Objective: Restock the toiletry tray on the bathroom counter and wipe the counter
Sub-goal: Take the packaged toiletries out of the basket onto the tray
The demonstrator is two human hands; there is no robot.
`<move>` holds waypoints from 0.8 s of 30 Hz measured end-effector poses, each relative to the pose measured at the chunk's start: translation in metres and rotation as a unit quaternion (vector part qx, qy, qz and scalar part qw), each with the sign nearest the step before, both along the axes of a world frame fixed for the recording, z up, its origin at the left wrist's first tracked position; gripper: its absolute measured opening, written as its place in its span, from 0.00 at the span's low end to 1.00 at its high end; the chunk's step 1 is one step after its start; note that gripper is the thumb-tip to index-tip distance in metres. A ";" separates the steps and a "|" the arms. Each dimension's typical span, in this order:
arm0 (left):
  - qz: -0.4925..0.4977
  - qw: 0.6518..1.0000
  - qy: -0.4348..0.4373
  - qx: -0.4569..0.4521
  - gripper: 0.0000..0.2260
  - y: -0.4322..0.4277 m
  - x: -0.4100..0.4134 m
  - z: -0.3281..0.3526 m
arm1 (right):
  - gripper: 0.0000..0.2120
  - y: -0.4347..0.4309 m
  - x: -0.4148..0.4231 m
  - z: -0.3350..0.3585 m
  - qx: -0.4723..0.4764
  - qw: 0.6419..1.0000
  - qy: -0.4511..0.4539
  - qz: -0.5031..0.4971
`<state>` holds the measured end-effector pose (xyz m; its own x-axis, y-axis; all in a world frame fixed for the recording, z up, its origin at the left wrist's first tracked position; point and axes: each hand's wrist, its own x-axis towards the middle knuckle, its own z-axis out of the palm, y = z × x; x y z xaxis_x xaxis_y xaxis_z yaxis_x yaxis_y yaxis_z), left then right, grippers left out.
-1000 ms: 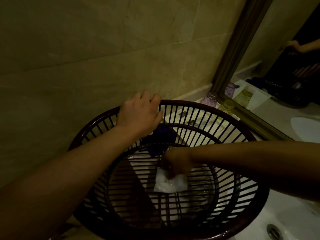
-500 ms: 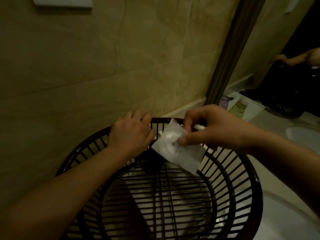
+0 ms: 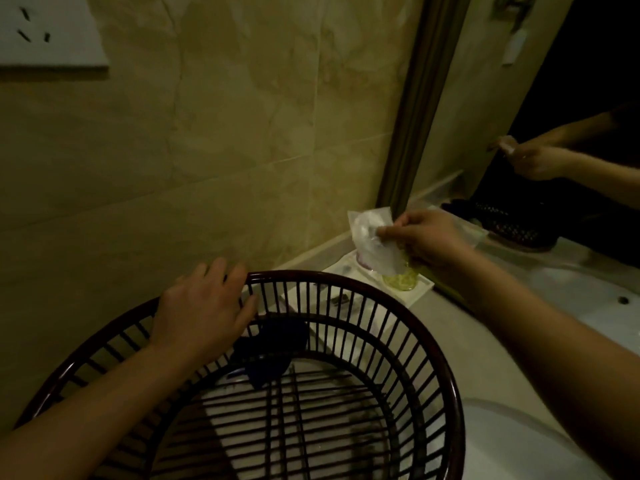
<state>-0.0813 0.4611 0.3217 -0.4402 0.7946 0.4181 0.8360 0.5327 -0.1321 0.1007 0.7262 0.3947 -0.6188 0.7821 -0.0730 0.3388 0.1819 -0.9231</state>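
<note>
Bathroom counter point(image 3: 464, 341), one slatted basket point(image 3: 414, 325); left hand point(image 3: 204, 306) flat on rim, right hand point(image 3: 426, 240) pinching one white packet point(image 3: 372, 244) over one tray point(image 3: 420, 294).

A beige marble wall point(image 3: 242, 140) bears a white socket plate point(image 3: 52, 32); a dark-framed mirror point(image 3: 485, 98) overlooks the white sink basin point(image 3: 571, 289).

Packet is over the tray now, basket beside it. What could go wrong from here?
1. The right hand pinches the packet by one edge, directly above the yellow jar on the tray; lowering it may knock the jar, or that light grip may slip.
2. The left hand rests on the basket rim, close to the basin; letting go carelessly might tip it.
</note>
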 end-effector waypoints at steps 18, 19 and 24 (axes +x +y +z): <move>0.018 1.000 0.010 -0.020 0.23 0.004 -0.003 -0.003 | 0.16 0.083 -0.002 -0.183 -0.141 0.957 -0.180 -0.176; 0.017 1.000 0.010 -0.020 0.23 0.004 -0.004 -0.004 | 0.18 0.085 -0.002 -0.187 -0.147 0.955 -0.180 -0.184; 0.012 1.000 0.013 -0.013 0.23 0.003 -0.005 -0.006 | 0.18 0.083 -0.006 -0.197 -0.161 0.950 -0.162 -0.215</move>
